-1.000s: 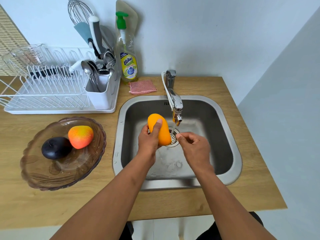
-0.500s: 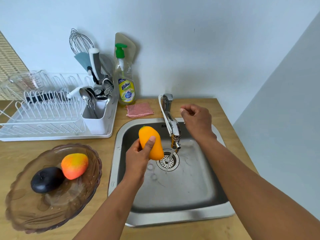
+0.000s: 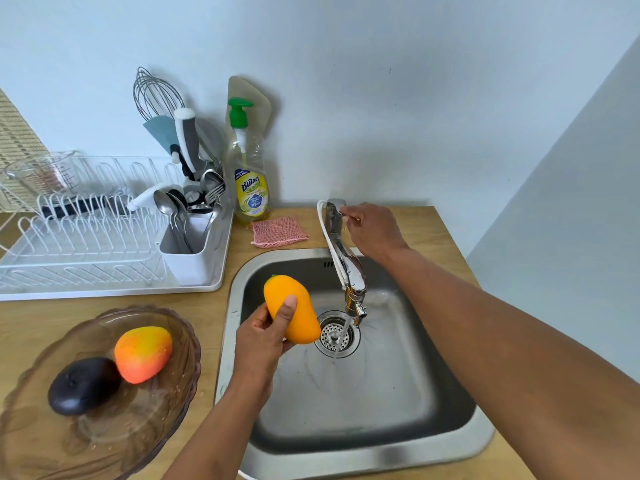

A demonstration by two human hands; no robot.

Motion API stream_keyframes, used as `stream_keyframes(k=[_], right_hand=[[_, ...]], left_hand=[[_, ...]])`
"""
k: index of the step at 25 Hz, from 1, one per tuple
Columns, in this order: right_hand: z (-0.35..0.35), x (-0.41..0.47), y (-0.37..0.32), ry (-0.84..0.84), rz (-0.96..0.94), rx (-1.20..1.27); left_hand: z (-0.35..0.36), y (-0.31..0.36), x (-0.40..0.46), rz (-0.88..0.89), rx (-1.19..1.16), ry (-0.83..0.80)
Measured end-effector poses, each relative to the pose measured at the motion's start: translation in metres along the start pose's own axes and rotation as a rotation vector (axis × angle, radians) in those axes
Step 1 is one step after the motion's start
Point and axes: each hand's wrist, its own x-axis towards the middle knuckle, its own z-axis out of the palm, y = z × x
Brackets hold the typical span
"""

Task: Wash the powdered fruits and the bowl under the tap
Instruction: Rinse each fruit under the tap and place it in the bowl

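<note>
Holding a yellow mango (image 3: 292, 308) over the sink (image 3: 363, 455), the left hand (image 3: 263, 337) has its fingers wrapped round the fruit, thumb across the front, just left of the thin stream falling from the tap (image 3: 343, 258) onto the drain. The right hand (image 3: 372, 230) reaches to the tap's top, fingers curled and pinching its handle. On the desk (image 3: 214, 306) to the left, a brown glass bowl (image 3: 166, 403) carries a red-orange mango (image 3: 142, 353) touching a dark plum (image 3: 83, 385).
</note>
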Motion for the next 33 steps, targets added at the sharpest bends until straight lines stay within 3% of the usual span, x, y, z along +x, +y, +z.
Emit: stream_keyframes(k=[8, 13, 15, 19, 22, 24, 28, 33], right_hand=[[0.005, -0.010, 0.005, -0.025, 0.058, 0.118], [-0.016, -0.015, -0.011, -0.163, 0.102, 0.052], [-0.027, -0.027, -0.023, -0.089, 0.112, 0.043], [-0.051, -0.078, -0.063, 0.203, 0.101, 0.278], [-0.049, -0.134, -0.090, 0.260, 0.030, 0.430], [-0.035, -0.162, -0.096, 0.166, 0.026, 0.455], [0.009, -0.198, -0.108, -0.190, 0.041, 0.582], [0.043, -0.218, -0.152, -0.304, -0.027, 0.743]], left_hand=[[0.002, -0.003, -0.003, -0.008, 0.006, -0.022], [0.003, 0.004, -0.007, -0.024, 0.006, -0.025], [0.003, 0.011, -0.011, -0.017, 0.003, -0.036], [-0.004, 0.021, -0.026, 0.009, 0.035, 0.001], [-0.015, 0.027, -0.040, 0.055, 0.064, 0.053], [-0.023, 0.031, -0.052, 0.090, 0.085, 0.075], [-0.054, 0.039, -0.079, 0.132, 0.159, 0.130], [-0.108, 0.051, -0.107, 0.131, 0.237, 0.201]])
